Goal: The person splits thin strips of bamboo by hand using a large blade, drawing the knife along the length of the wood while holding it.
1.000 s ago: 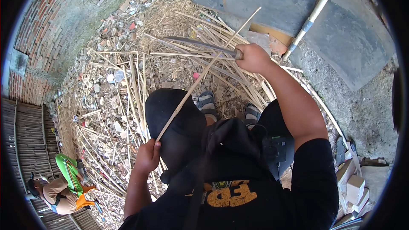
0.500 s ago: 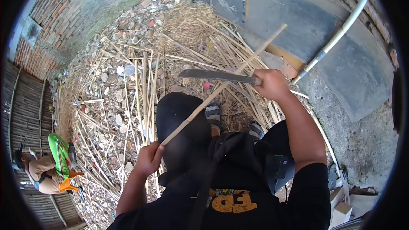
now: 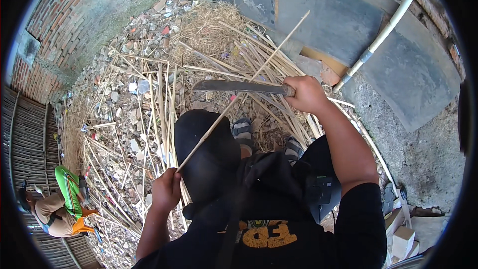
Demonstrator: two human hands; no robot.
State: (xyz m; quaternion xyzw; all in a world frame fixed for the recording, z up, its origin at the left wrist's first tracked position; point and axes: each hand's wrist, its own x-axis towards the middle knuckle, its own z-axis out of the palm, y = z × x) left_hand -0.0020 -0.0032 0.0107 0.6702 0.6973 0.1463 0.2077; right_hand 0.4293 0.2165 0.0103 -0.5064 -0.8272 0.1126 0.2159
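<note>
My right hand is closed round the handle of a machete, whose long dark blade points left. Closed on the near end of a bamboo strip is my left hand, beside my left knee. The strip slants up and away to the right across my thigh, and the blade crosses it near its middle. From this view I cannot tell whether the blade touches the strip. Below the crossing, my sandalled feet stand on the rubble.
Many bamboo strips lie over the stony ground ahead and left. Dry straw is heaped farther off. Grey sheets and a white pole stand at right. At far left a person in green trousers sits on an orange chair.
The bamboo strip has turned and now shows a thinner edge. The machete lies more level, its tip shifted left. The whole view has moved slightly.
</note>
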